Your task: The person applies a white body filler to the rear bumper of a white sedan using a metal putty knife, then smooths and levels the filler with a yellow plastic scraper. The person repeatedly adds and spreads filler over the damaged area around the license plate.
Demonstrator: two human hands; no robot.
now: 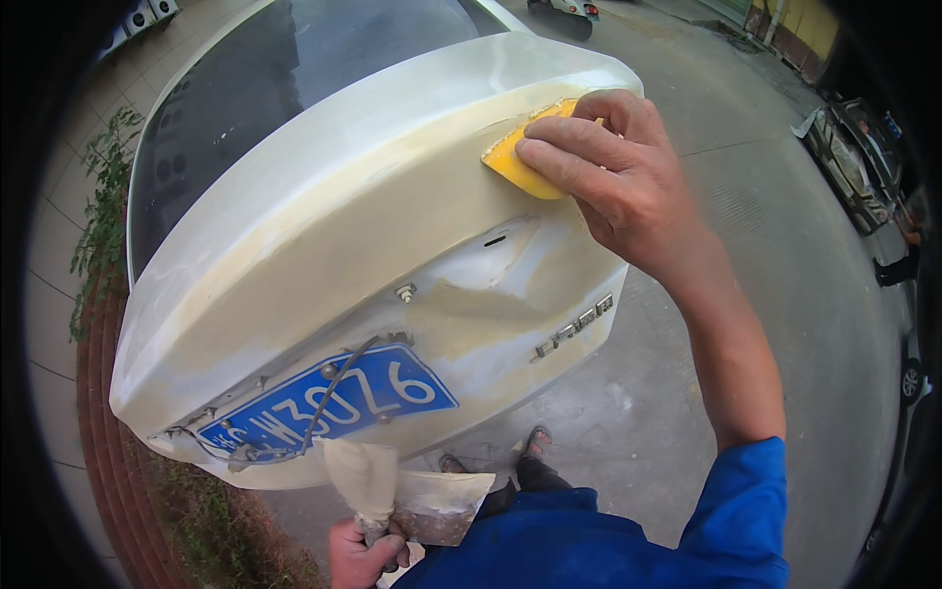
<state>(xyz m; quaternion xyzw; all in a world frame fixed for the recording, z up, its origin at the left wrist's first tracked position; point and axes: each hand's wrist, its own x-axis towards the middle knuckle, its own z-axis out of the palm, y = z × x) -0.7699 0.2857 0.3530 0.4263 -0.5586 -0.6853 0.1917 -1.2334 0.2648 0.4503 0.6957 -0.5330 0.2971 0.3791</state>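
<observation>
My right hand (628, 167) pinches a yellow plastic spreader (520, 162) between thumb and fingers. Its edge rests against the upper right of the car's trunk lid (392, 216), which is patched with cream filler over white paint. Low in the picture, my left hand (363, 558) is closed around the handle of a putty knife. A wide, smeared metal blade (442, 508) points right from that hand. Beside it, a cream-coated flat piece (361, 476) sticks up, and I cannot tell whether it is a second blade.
A blue license plate (334, 398) with a loose cable (329, 402) sits on the lid's lower left. Right of it is a chrome badge (574, 327). Plants (103, 206) and red steps (103, 422) line the left. Another car (849, 162) and a scooter (569, 12) stand farther off.
</observation>
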